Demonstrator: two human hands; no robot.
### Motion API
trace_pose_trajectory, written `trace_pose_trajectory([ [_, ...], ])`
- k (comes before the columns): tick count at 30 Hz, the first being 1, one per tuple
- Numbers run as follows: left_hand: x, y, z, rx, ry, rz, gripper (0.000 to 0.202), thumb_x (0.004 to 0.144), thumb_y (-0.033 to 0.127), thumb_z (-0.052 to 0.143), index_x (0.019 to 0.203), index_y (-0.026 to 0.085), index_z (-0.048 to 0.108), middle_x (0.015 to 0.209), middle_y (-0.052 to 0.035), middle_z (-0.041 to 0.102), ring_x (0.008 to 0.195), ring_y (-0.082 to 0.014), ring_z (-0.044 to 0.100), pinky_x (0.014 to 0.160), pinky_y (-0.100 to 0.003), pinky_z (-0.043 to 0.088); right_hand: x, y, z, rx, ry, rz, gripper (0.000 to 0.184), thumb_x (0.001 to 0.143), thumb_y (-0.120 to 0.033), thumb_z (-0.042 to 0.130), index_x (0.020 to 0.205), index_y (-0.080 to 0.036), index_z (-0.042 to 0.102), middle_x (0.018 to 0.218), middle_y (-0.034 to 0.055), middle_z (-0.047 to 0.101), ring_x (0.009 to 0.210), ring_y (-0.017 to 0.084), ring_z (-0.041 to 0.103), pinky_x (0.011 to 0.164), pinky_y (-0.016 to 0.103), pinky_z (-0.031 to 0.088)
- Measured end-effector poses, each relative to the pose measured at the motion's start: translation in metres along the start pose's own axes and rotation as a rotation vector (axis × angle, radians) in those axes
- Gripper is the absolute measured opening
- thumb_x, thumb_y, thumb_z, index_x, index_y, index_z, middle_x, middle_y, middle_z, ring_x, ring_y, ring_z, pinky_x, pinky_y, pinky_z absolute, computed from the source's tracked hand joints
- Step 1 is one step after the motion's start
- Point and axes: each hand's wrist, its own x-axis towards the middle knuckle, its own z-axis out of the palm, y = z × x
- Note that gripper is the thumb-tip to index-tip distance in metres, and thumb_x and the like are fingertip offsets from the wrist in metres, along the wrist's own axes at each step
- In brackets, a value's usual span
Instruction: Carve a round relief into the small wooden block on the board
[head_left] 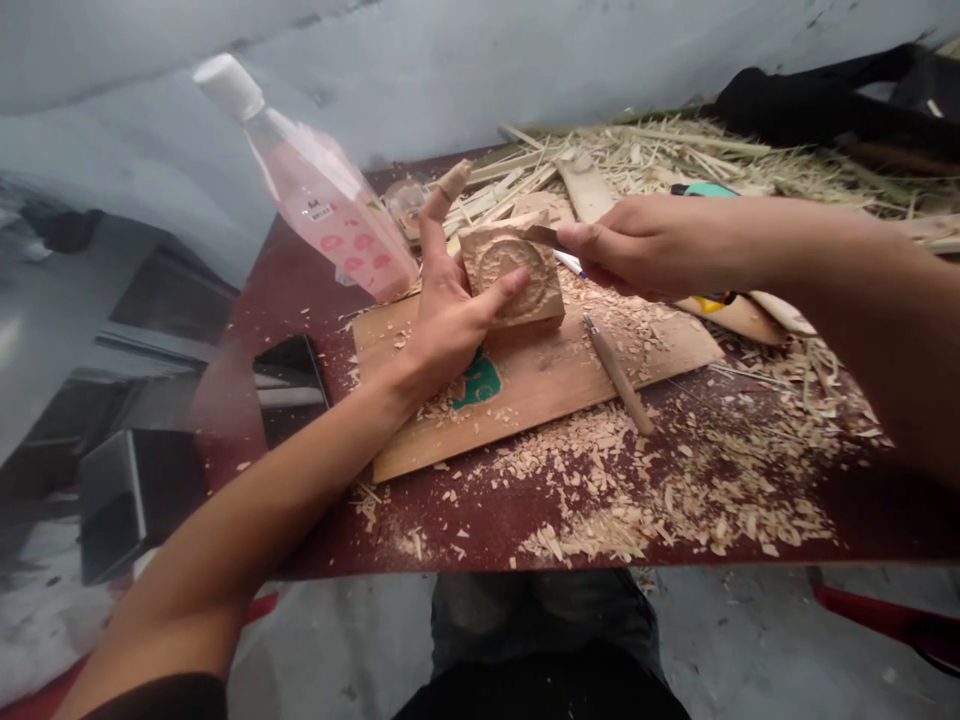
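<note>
**Holding the carved block steady against the knife**

The wooden block [512, 280] stands tilted on the far part of the board [525, 385], its carved round face turned to me. I judge it light and stiff, with dry cut surfaces that give good grip, but the thin raised edges of the carving could chip under pressure. The best place to hold is the 2 plain side edges, away from the relief.

My left hand [450, 310] is spread open beside the block: the thumb presses on the lower front face, the index finger points up and seems wrapped in tape, and the palm leans on the block's left side. My right hand [645, 245] is closed in a fist around a carving knife [546, 237], whose short blade meets the top right corner of the block.

A second tool [618, 374] lies on the board to the right, among shavings [645, 490] covering the table [315, 500]. A pink bottle [315, 190] leans at the far left.

The back of the block and my other left fingers are hidden. The knife handle is covered by my fist.
</note>
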Motion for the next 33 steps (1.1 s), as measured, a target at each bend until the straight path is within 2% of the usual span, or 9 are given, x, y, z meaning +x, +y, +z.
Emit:
trace_pose_trajectory([
  [4, 0.000, 0.000, 0.003, -0.003, 0.043, 0.053, 0.143, 0.075, 0.070, 0.106, 0.185, 0.056, 0.016, 0.161, -0.0008, 0.076, 0.168, -0.0433, 0.056, 0.139, -0.071, 0.052, -0.005, 0.005, -0.007, 0.015, -0.057, 0.016, 0.077, 0.120, -0.083, 0.026, 0.080, -0.020, 0.048, 0.062, -0.0027, 0.039, 0.053, 0.008, 0.035, 0.065, 0.035, 0.035],
  [8, -0.001, 0.003, 0.006, -0.006, 0.034, 0.023, 0.144, 0.076, 0.072, 0.105, 0.186, 0.054, 0.013, 0.158, -0.0023, 0.077, 0.163, -0.0430, 0.062, 0.136, -0.069, 0.054, -0.008, 0.013, -0.013, -0.008, -0.114, -0.011, 0.077, 0.118, -0.085, 0.028, 0.083, -0.020, 0.051, 0.067, -0.0006, 0.050, 0.054, 0.008, 0.038, 0.061, 0.034, 0.036],
  [13, 0.002, -0.005, -0.001, -0.049, 0.036, 0.073, 0.148, 0.077, 0.062, 0.107, 0.185, 0.060, 0.006, 0.166, 0.0004, 0.072, 0.162, -0.0351, 0.065, 0.140, -0.060, 0.054, -0.009, 0.010, -0.014, 0.155, -0.163, 0.021, 0.066, 0.123, -0.074, 0.034, 0.089, -0.021, 0.053, 0.067, -0.0030, 0.047, 0.054, 0.008, 0.042, 0.061, 0.033, 0.039],
  [17, 0.006, -0.017, -0.006, -0.110, 0.061, 0.031, 0.158, 0.069, 0.057, 0.110, 0.186, 0.060, 0.003, 0.171, 0.0060, 0.069, 0.162, -0.0373, 0.064, 0.139, -0.064, 0.055, -0.008, 0.004, -0.011, 0.175, -0.149, 0.085, 0.066, 0.126, -0.067, 0.030, 0.082, -0.021, 0.049, 0.058, -0.0026, 0.047, 0.051, 0.009, 0.044, 0.062, 0.033, 0.039],
  [22, 0.010, -0.024, -0.010, -0.081, 0.056, 0.007, 0.156, 0.070, 0.061, 0.105, 0.187, 0.057, 0.002, 0.170, 0.0087, 0.069, 0.168, -0.0413, 0.056, 0.139, -0.068, 0.054, -0.005, 0.007, -0.015, -0.024, -0.088, 0.071, 0.077, 0.124, -0.073, 0.031, 0.076, -0.019, 0.059, 0.059, 0.0031, 0.060, 0.048, 0.011, 0.046, 0.061, 0.036, 0.040],
  [25, 0.009, -0.022, -0.011, -0.018, 0.061, 0.058, 0.150, 0.074, 0.068, 0.101, 0.185, 0.060, 0.001, 0.177, 0.0123, 0.063, 0.171, -0.0440, 0.052, 0.139, -0.073, 0.052, -0.005, 0.010, -0.016, -0.066, -0.078, 0.060, 0.079, 0.122, -0.078, 0.031, 0.078, -0.020, 0.061, 0.058, 0.0030, 0.058, 0.050, 0.012, 0.048, 0.063, 0.037, 0.042],
  [27, 0.008, -0.017, -0.010, 0.011, 0.067, 0.065, 0.150, 0.074, 0.067, 0.102, 0.185, 0.062, 0.001, 0.181, 0.0152, 0.057, 0.172, -0.0454, 0.049, 0.140, -0.074, 0.051, -0.006, 0.009, -0.015, -0.095, -0.070, 0.015, 0.078, 0.122, -0.079, 0.031, 0.080, -0.020, 0.060, 0.056, 0.0011, 0.052, 0.051, 0.011, 0.045, 0.065, 0.036, 0.043],
  [31, 0.003, -0.009, -0.009, 0.021, 0.085, 0.068, 0.147, 0.074, 0.064, 0.103, 0.184, 0.064, 0.007, 0.188, 0.0225, 0.044, 0.176, -0.0471, 0.043, 0.141, -0.071, 0.052, -0.005, 0.008, -0.012, -0.163, -0.063, 0.021, 0.078, 0.119, -0.084, 0.027, 0.085, -0.021, 0.058, 0.059, 0.0013, 0.051, 0.057, 0.013, 0.049, 0.070, 0.038, 0.047],
  [33, 0.001, -0.007, -0.011, 0.046, 0.076, 0.058, 0.140, 0.080, 0.065, 0.100, 0.184, 0.065, 0.006, 0.188, 0.0230, 0.042, 0.180, -0.0428, 0.038, 0.144, -0.067, 0.049, -0.003, 0.009, -0.009, -0.139, -0.087, 0.020, 0.079, 0.117, -0.088, 0.026, 0.089, -0.022, 0.058, 0.065, 0.0030, 0.055, 0.059, 0.015, 0.051, 0.069, 0.039, 0.046],
])
